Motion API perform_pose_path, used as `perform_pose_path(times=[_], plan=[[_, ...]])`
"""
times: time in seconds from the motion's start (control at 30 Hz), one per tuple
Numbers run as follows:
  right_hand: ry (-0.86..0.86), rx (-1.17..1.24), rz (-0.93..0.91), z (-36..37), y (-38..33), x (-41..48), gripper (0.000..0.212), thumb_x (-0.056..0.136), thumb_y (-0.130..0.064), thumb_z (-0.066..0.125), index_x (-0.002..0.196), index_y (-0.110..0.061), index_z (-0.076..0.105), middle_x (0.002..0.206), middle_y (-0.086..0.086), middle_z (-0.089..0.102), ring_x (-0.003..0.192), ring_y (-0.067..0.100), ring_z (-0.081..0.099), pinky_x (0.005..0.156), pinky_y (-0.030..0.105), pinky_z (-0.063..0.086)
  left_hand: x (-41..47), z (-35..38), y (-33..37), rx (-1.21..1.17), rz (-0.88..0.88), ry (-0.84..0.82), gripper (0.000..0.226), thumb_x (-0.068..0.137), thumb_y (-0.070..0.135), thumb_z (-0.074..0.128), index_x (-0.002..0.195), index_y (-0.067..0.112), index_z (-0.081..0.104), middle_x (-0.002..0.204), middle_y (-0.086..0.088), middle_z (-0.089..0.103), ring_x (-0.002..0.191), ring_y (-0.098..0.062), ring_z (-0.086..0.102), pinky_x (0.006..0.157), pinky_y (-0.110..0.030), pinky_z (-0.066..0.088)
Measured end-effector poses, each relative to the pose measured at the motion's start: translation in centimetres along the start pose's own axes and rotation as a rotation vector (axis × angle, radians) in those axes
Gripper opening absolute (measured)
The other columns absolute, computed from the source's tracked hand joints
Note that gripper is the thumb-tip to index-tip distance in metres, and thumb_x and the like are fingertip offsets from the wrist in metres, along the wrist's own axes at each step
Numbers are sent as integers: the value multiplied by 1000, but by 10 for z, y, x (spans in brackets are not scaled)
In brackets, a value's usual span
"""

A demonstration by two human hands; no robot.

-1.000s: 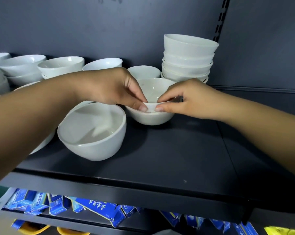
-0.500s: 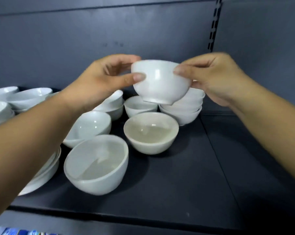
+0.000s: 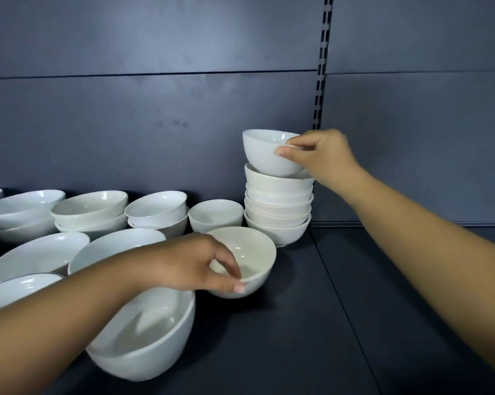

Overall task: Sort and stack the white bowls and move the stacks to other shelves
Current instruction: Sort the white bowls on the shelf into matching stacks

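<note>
Lying nearest on the shelf, the big bowl sits partly under the left forearm, and nothing grips it. Just beyond it, the left hand has dropped out of the two-handed lift of half a second ago. It now pinches the near rim of the cream bowl, thumb outside and fingertips curled over the edge. That bowl rests on the shelf just in front of the stack.

Farther back, the right hand alone grasps the white bowl, with thumb and fingers curled on its right wall and rim. That bowl was carried in the air between both hands a moment ago. It is now at the top of the stack by the back wall, base in the mouth of the top bowl and slightly tilted. Whether it has fully seated I cannot tell.

One more bowl looks as good as stacked, and the cream bowl is probably next. Many loose bowls remain to the left, so sorting seems far from done.
</note>
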State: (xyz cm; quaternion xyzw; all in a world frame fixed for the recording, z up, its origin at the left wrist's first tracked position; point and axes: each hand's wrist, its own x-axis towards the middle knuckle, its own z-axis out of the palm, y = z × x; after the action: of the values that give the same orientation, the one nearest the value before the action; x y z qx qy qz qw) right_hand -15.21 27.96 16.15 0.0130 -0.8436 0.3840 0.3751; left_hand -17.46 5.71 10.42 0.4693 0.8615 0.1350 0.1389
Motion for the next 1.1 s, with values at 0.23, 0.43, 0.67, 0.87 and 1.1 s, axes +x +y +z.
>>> perform_pose_path(times=[0.23,0.43,0.67,0.87,1.1], plan=[[-73,-126,15,6,20,-5,33,80,-21,69,79,12,63,70,17,44,68,13,39,62,22,30,1,8,-3,50,37,-38,14,82,35,65,70,34,60,70,28,62,80,9,57,75,-11,42],[-109,-84,20,14,29,-14,29,85,-18,63,79,10,65,68,22,52,62,4,42,60,13,31,2,10,-5,-2,51,-13,39,83,31,65,49,44,50,52,31,52,60,11,48,64,-9,34],[-140,-24,76,15,36,-19,41,90,-21,55,59,3,43,62,2,24,56,6,23,53,17,23,1,11,-6,-30,35,-7,44,82,31,66,43,46,54,54,30,55,82,2,59,81,-21,45],[-111,-33,105,13,33,-16,22,88,-20,59,79,-1,68,73,16,55,71,10,41,67,21,35,0,10,-6,-28,46,-20,44,84,29,64,44,43,55,50,26,52,55,6,45,61,-11,32],[-105,-19,137,9,25,-13,10,87,-21,60,91,-18,69,108,15,68,90,12,56,86,25,44,1,8,-7,-29,74,-34,47,85,28,63,43,48,55,56,12,49,52,7,44,60,-15,31]])
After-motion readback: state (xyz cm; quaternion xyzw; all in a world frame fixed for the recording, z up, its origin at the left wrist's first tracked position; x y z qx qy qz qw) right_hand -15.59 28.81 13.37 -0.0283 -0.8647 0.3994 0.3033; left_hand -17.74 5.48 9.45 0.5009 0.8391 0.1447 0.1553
